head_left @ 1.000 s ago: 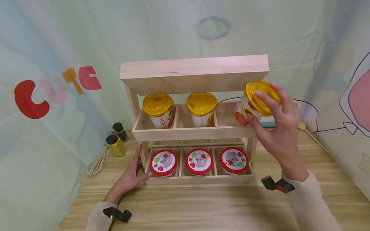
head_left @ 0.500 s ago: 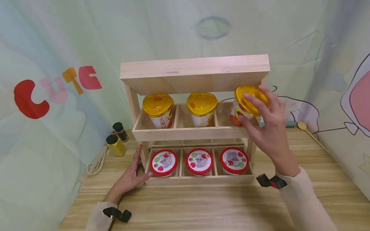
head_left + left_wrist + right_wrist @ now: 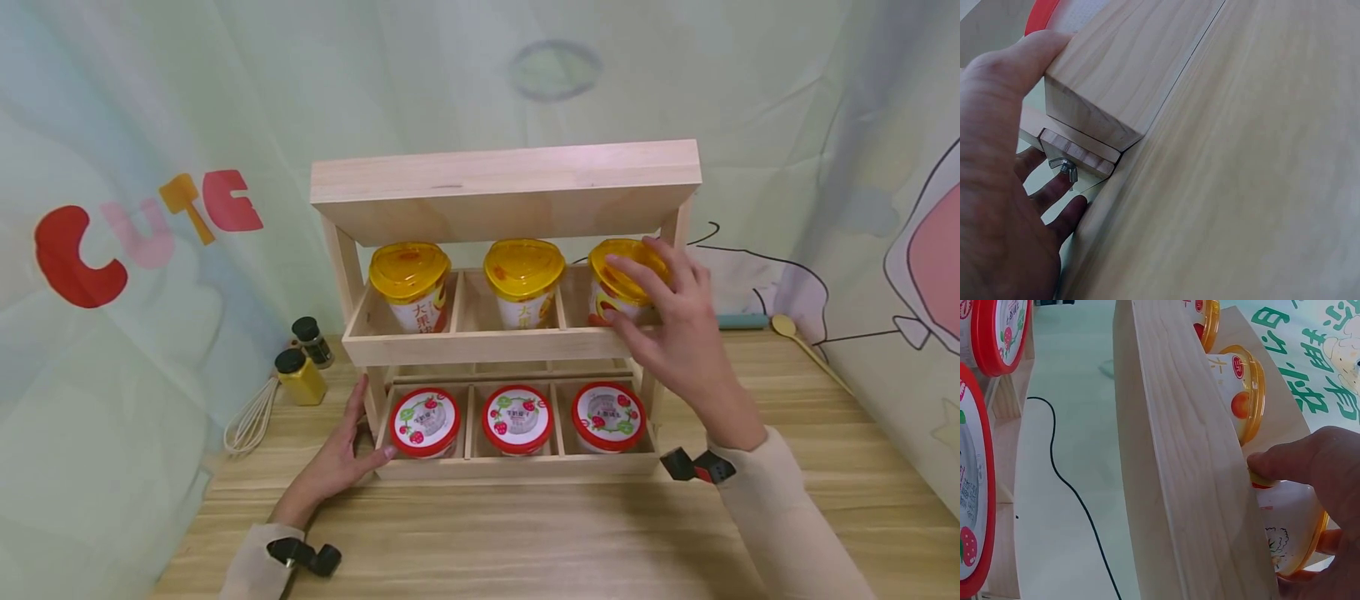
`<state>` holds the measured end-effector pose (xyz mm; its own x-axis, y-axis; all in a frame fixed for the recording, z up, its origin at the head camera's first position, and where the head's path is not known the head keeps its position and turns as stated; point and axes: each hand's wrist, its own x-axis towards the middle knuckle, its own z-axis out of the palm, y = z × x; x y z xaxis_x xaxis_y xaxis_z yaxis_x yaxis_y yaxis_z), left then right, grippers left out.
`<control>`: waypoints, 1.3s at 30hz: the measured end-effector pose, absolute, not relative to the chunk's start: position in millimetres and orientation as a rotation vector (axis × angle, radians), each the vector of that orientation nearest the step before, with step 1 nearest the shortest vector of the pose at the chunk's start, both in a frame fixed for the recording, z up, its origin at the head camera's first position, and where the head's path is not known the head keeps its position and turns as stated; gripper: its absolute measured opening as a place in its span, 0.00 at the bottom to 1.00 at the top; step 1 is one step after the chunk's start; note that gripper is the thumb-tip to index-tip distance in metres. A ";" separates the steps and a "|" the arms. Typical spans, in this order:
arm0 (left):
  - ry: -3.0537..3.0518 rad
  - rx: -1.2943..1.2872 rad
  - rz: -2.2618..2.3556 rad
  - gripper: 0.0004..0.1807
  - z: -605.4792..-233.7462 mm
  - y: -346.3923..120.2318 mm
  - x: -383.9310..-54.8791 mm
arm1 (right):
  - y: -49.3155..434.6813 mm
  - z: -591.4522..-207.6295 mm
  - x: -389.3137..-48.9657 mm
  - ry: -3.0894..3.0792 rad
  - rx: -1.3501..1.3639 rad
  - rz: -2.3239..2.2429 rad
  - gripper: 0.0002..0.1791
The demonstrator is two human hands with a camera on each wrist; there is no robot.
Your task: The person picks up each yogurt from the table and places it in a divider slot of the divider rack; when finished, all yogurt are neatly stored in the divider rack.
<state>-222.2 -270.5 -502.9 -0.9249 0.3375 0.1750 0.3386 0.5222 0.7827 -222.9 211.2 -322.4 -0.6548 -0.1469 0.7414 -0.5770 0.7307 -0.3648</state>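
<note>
My right hand (image 3: 681,335) holds a yellow-lidded fruit cup (image 3: 602,279), thumb on its front and fingers over its lid. This cup sits in the right compartment of the upper tier of a wooden rack (image 3: 491,346). In the right wrist view, my thumb presses the white side of the same cup (image 3: 1288,519), close behind the front board. Two matching cups fill the left (image 3: 408,273) and middle (image 3: 523,271) compartments. My left hand (image 3: 336,462) grips the rack's lower left corner. Its thumb lies on the front corner, its fingers behind the post, seen in the left wrist view.
Red-lidded strawberry tubs (image 3: 517,421) fill the lower tier's three compartments. Left of the rack stand a yellow jar (image 3: 302,379), a black-capped spice bottle (image 3: 312,342) and a coiled white cord (image 3: 251,418). A wooden spoon (image 3: 806,350) lies to the right.
My right hand has moved left and down, bringing the tilted cup into the upper right compartment, where it stands more upright. The left hand has stayed at the rack's corner.
</note>
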 end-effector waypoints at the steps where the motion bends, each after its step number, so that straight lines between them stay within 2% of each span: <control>1: -2.741 -0.608 -1.408 0.70 -502.7 -270.3 -222.2 | 210.7 -322.2 -223.0 -2.223 0.550 0.769 0.33; 13: -2.751 -0.598 -1.396 0.70 -503.7 -270.6 -224.0 | 208.7 -312.1 -222.7 -2.351 0.584 0.680 0.34; 24: -2.766 -0.599 -1.391 0.70 -501.2 -272.2 -224.1 | 224.9 -312.8 -215.6 -2.249 0.574 0.772 0.42; 35: -2.850 -0.628 -1.253 0.69 -479.1 -274.3 -220.6 | 270.5 -346.5 -201.7 -2.309 0.554 0.711 0.47; 39: -2.843 -0.770 -1.057 0.66 -462.2 -281.1 -220.5 | 287.3 -359.0 -199.0 -2.333 0.537 0.629 0.48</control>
